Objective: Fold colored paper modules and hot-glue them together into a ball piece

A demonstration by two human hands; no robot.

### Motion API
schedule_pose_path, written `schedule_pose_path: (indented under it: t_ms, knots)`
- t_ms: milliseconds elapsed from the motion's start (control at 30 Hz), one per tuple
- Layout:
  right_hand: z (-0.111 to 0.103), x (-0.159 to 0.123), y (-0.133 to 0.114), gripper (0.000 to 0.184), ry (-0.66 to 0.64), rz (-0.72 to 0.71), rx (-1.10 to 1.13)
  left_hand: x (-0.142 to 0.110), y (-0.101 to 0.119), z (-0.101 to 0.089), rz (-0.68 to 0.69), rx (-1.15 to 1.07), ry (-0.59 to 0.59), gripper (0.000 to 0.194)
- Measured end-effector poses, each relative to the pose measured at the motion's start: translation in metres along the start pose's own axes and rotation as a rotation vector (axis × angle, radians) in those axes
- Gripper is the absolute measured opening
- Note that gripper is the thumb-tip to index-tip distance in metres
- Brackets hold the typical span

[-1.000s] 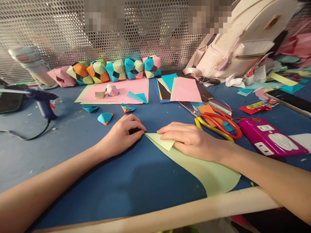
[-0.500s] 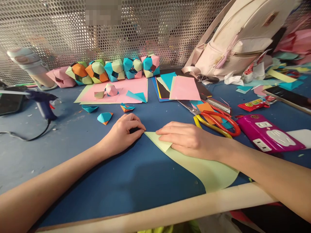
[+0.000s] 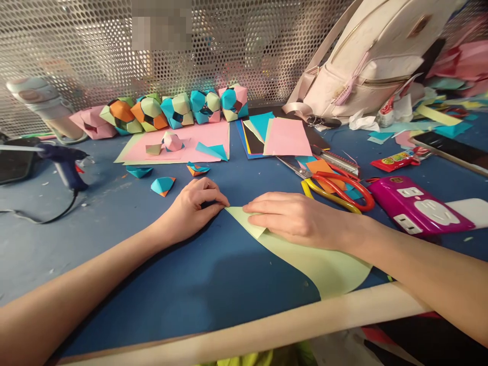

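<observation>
- The pale green paper is laid on the blue table, from the middle of the frame to the lower right, with its pointed end toward the centre and a folded flap on top near that end.
- The pointed end is pinched by the left hand, its thumb and forefinger closed together at the centre of the frame.
- The flap and the sheet are partly covered by the right hand, which is laid open and palm down with the fingers stretched out to the left; its thumb is hidden, so its position cannot be told.
- Just above the right wrist, scissors with red and yellow handles are seen, and at the right a magenta power strip is placed.
- Above the left hand, three small blue-and-orange folded pieces are scattered, at what seems a partly blurred spot.
- A row of folded paper balls is lined up in the upper left, behind a pink sheet.
- A glue gun is set at the left edge, and a pale backpack is stood in the upper right.
</observation>
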State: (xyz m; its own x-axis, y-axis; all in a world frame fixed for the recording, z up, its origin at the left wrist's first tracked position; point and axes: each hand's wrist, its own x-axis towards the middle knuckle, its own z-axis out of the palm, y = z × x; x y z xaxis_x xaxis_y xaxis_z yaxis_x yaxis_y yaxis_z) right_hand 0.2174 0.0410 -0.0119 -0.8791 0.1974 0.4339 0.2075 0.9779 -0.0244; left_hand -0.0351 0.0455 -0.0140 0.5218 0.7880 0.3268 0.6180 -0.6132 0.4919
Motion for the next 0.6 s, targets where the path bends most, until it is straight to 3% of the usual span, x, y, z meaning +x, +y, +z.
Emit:
schedule_pose_path:
  t_ms: [600]
  knots:
    - [0.0006, -0.0016, 0.0002, 0.031, -0.043, 0.005, -0.015, 0.0014, 0.0051, -0.0017, -0.047, 0.013, -0.018, 0.02]
